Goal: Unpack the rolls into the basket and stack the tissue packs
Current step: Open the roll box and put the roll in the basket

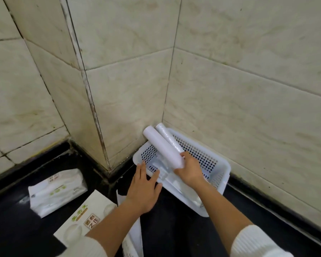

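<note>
White roll [163,147] in right grip [190,170]

The basket [214,165] looks like white moulded plastic, its walls pierced with small square holes and its rim smooth and faintly glossy. One roll [162,148] has a matt, paper-like white surface; the roll beside it [170,140] shows a shinier, crinkled film finish. The worktop [174,229] is black, smooth and glossy. The wall tiles [239,71] are cream, marbled and glazed, with stained grout lines. The tissue pack [57,190] wears glossy, wrinkled plastic wrap, and the box [85,217] appears to be smooth printed card. Both sleeves [258,243] are white ribbed knit cloth.
</note>
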{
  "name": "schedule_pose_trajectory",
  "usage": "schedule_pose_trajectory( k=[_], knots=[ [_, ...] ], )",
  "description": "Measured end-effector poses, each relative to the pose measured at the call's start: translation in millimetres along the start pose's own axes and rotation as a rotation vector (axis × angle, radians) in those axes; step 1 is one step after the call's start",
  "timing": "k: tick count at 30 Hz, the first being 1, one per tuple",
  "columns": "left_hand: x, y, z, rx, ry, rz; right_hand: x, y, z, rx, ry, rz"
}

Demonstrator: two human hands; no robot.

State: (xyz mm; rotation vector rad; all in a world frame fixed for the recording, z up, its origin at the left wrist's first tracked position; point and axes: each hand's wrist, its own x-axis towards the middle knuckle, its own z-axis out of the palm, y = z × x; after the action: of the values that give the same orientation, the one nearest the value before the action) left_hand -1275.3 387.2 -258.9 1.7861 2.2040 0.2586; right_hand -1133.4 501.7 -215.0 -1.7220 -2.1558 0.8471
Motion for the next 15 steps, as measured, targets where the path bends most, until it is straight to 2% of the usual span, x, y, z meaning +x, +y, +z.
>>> schedule_pose_trajectory(
  k=[6,10,12,15],
  knots=[
    [-2,-3,7,-0.006,0.012,0.021,1,10,7,-0.218,0.051,0.012],
    [-3,-7,-14,-0.089,-0.034,0.011,-6,-12,-8,-0.190,0.040,-0.033],
    [-8,-14,-33,-0.177,0.070,-0.019,-12,-32,-14,-0.132,0.058,-0.102],
    [-26,-34,-65,-0.292,0.315,-0.053,-28,-66,-13,-0.019,0.075,-0.193]
  ],
)
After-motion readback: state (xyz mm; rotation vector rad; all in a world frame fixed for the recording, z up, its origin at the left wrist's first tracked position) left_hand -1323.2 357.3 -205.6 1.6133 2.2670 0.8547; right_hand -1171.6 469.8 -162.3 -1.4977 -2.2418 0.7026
